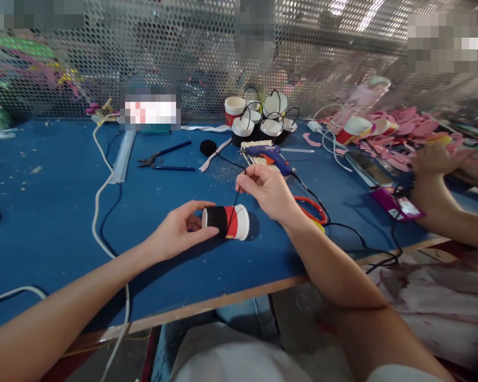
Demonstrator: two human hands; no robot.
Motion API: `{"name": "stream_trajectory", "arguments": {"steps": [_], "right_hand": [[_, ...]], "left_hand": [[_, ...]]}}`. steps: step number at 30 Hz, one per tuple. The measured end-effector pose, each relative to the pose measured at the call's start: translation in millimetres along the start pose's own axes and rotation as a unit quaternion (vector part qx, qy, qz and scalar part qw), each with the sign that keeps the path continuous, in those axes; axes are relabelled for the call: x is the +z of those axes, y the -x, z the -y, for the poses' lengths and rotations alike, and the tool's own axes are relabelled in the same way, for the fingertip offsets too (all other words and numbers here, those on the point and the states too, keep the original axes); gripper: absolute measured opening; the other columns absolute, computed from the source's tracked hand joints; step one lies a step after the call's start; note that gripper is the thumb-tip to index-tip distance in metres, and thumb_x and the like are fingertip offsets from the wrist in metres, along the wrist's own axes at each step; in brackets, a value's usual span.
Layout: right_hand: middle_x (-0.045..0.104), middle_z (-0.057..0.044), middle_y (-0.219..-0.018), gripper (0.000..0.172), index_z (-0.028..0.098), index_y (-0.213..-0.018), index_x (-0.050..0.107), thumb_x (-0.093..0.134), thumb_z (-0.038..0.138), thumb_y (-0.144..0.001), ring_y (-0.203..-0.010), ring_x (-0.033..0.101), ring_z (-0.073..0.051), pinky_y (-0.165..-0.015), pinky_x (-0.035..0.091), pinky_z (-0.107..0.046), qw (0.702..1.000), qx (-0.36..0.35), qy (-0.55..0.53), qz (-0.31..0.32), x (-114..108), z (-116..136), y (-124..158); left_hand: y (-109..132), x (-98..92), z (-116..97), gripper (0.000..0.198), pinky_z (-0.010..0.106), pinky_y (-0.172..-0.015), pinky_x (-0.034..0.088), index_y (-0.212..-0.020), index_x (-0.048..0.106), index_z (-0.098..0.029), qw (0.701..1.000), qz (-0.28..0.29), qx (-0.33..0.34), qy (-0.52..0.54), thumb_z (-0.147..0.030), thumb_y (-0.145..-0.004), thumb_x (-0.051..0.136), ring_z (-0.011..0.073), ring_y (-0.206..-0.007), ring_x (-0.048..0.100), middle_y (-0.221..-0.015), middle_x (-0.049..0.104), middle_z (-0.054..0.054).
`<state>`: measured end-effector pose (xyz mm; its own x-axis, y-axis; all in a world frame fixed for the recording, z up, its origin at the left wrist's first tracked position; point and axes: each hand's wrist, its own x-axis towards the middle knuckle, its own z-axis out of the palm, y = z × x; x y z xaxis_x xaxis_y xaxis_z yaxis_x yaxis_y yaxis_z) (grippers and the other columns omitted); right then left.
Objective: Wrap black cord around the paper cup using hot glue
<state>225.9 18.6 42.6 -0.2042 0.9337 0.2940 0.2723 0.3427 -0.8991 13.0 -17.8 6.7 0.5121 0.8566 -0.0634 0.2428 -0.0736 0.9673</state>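
A paper cup [227, 221] lies on its side on the blue table [56, 212], partly wrapped in black yarn with a red band and white rim showing. My left hand [181, 229] grips the cup's base end with thumb and fingers. My right hand [267, 189] pinches a black yarn strand [235, 204] just above the cup and holds it taut. The strand runs back to a black yarn ball [208, 147] farther up the table.
A blue glue gun [269, 155] rests on wooden sticks behind my right hand. Red-handled scissors [313, 209], pliers [165, 159], finished black-wrapped cups [258, 123] and white cables [99, 201] lie about. Another person's arms [446, 185] work at the right among pink cutouts [406, 127].
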Motion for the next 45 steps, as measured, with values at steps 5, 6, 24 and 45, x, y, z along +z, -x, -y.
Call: {"name": "stream_trajectory", "arguments": {"steps": [5,6,24,45], "right_hand": [[0.057,0.001,-0.065,0.026,0.019,-0.068,0.048,0.055,0.04,-0.082,-0.064,0.054,-0.01,-0.063,0.044,-0.026,1.0,-0.004,0.006,0.025,5,-5,-3],[0.057,0.001,-0.065,0.027,0.019,-0.068,0.048,0.056,0.04,-0.082,-0.064,0.054,-0.011,-0.062,0.044,-0.026,1.0,-0.003,0.005,0.03,6,-6,-3],[0.059,0.0,-0.067,0.03,0.018,-0.069,0.05,0.054,0.045,-0.082,-0.064,0.054,-0.011,-0.062,0.042,-0.026,0.999,0.0,0.031,0.038,12,-5,3],[0.05,0.004,-0.059,0.024,0.018,-0.065,0.047,0.052,0.033,-0.083,-0.053,0.041,-0.008,-0.054,0.03,-0.024,0.979,0.03,0.196,0.056,21,-2,15]], "left_hand": [[1,3.3,2,0.05,0.033,-0.073,0.055,-0.118,0.048,-0.016,0.996,-0.001,0.084,-0.026,-0.03,-0.073,0.068,0.0155,-0.079,0.062,-0.097,0.062,0.007],[1,3.5,2,0.05,0.033,-0.074,0.055,-0.118,0.048,-0.017,0.995,-0.001,0.093,-0.029,-0.029,-0.074,0.068,0.0155,-0.08,0.062,-0.1,0.061,0.008],[6,2.2,0,0.047,0.031,-0.073,0.056,-0.12,0.046,-0.023,0.983,0.004,0.147,-0.109,-0.026,-0.077,0.066,0.0124,-0.078,0.06,-0.115,0.05,0.008],[2,4.4,-5,0.048,0.024,-0.054,0.05,-0.119,0.045,-0.017,0.996,-0.013,0.027,-0.089,-0.042,-0.08,0.059,0.0142,-0.065,0.062,-0.09,0.062,0.006]]}}
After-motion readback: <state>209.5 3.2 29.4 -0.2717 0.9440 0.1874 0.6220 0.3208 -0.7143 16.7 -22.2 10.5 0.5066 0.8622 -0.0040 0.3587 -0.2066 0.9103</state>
